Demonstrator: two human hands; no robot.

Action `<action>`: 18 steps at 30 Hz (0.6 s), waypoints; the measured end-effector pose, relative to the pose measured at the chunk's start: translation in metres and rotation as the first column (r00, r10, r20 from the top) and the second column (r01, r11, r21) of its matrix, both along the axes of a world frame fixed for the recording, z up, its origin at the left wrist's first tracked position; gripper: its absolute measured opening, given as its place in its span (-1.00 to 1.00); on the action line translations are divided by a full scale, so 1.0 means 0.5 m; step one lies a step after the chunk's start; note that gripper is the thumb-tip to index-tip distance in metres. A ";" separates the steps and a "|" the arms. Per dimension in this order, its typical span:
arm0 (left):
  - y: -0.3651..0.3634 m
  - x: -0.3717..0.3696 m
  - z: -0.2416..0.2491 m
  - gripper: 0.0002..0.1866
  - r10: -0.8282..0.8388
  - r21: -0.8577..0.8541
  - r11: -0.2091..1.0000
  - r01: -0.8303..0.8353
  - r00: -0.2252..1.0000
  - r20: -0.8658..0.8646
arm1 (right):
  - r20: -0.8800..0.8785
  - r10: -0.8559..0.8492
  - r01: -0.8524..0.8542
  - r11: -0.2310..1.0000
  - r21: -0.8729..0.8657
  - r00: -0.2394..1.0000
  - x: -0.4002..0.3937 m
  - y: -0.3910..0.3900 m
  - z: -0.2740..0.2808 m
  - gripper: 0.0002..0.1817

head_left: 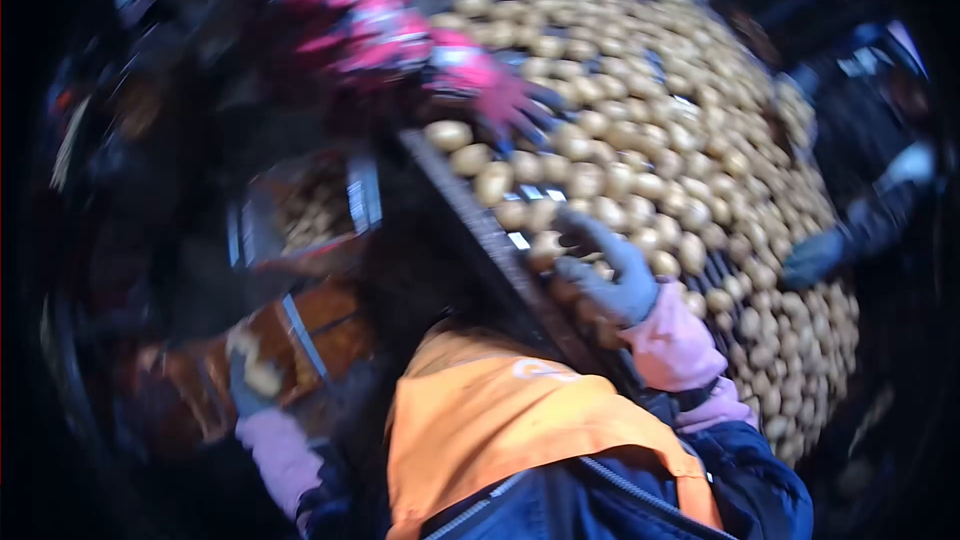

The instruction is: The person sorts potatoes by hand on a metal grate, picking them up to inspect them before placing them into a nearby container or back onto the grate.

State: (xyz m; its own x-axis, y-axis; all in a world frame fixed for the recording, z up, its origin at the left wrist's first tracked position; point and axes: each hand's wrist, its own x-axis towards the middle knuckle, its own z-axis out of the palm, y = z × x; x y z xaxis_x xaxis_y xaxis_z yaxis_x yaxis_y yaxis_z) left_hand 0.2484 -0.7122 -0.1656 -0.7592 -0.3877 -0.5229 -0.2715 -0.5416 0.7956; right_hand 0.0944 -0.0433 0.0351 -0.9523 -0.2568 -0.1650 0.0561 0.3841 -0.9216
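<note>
Over the orange-brown crate (330, 325) on the left, my left hand (243, 385) in a grey-blue glove is closed around a pale potato (262, 377), smeared by motion. My right hand (612, 275), gloved the same way with a pink sleeve, hovers at the near edge of the sorting belt. Its thumb and fingers are spread in a curve, and a potato (546, 248) lies just beyond the fingertips. Many loose potatoes (650, 155) cover the belt, with dark rollers showing in the gaps.
A dark metal rail (480, 225) borders the belt. Across it, a person in a pink sleeve has a gloved hand (515, 110) on the potatoes. Another person's gloved hand (815, 258) touches them at the right. A bin (315, 205) holding small pieces stands left.
</note>
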 end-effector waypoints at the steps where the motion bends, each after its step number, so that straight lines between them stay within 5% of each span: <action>1: 0.017 -0.018 0.025 -0.45 0.293 -0.055 0.956 -0.288 0.922 0.255 | 0.041 -0.079 0.082 0.995 -0.056 0.996 0.022 0.003 0.015 -0.39; 2: -0.174 0.041 -0.138 -0.42 0.081 -0.150 0.988 -0.048 0.972 0.222 | -0.173 -0.073 0.090 0.992 0.093 0.982 0.039 0.025 -0.002 -0.40; 3: -0.196 0.034 -0.166 -0.43 0.065 -0.610 0.781 0.135 0.953 0.295 | -0.362 -0.024 0.119 0.963 0.243 0.932 0.059 0.050 -0.023 -0.42; 4: -0.208 0.024 -0.185 -0.45 0.222 -0.879 0.353 0.320 0.884 0.411 | -0.412 -0.081 0.229 0.918 0.323 0.908 0.089 0.070 -0.017 -0.42; 5: -0.141 -0.035 -0.160 -0.48 0.136 -0.910 0.337 0.243 0.943 0.302 | -0.456 -0.124 0.326 0.858 0.398 0.882 0.125 0.092 -0.012 -0.42; 7: 0.175 -0.226 0.059 -0.54 -0.068 -0.934 0.344 0.099 0.994 0.081 | -0.440 -0.242 0.470 0.698 0.540 0.865 0.194 0.141 -0.005 -0.35; 9: 0.455 -0.339 0.201 -0.62 -0.391 -0.872 0.466 0.153 0.919 -0.047 | -0.389 -0.374 0.536 0.493 0.686 0.842 0.292 0.188 -0.007 -0.24; 10: 0.585 -0.370 0.263 -0.68 -0.607 -0.924 0.350 0.155 0.788 -0.098 | -0.286 -0.453 0.506 0.501 0.702 0.845 0.322 0.194 0.004 -0.20; 11: 0.699 -0.387 0.317 -0.68 -0.763 -0.884 0.370 0.285 0.636 -0.115 | -0.179 -0.523 0.476 0.514 0.714 0.833 0.347 0.197 0.020 -0.15; 13: 0.865 -0.426 0.351 -0.52 -0.987 -0.991 0.107 0.086 0.128 -0.095 | -0.136 -0.533 0.468 0.558 0.686 0.835 0.371 0.193 0.001 -0.10; 15: 0.986 -0.425 0.340 -0.38 -0.936 -0.997 -0.076 -0.008 -0.343 0.074 | -0.263 -0.425 0.490 0.621 0.612 0.866 0.366 0.169 -0.063 -0.08; 17: 1.078 -0.391 0.337 -0.31 -0.821 -0.980 -0.141 -0.138 -0.537 0.194 | -0.034 -0.531 0.456 0.693 0.558 0.847 0.304 0.116 -0.051 -0.11; 18: 1.110 -0.385 0.300 -0.29 -0.776 -0.955 -0.163 -0.249 -0.565 0.280 | -0.089 -0.498 0.454 0.686 0.568 0.863 0.295 0.107 -0.077 -0.15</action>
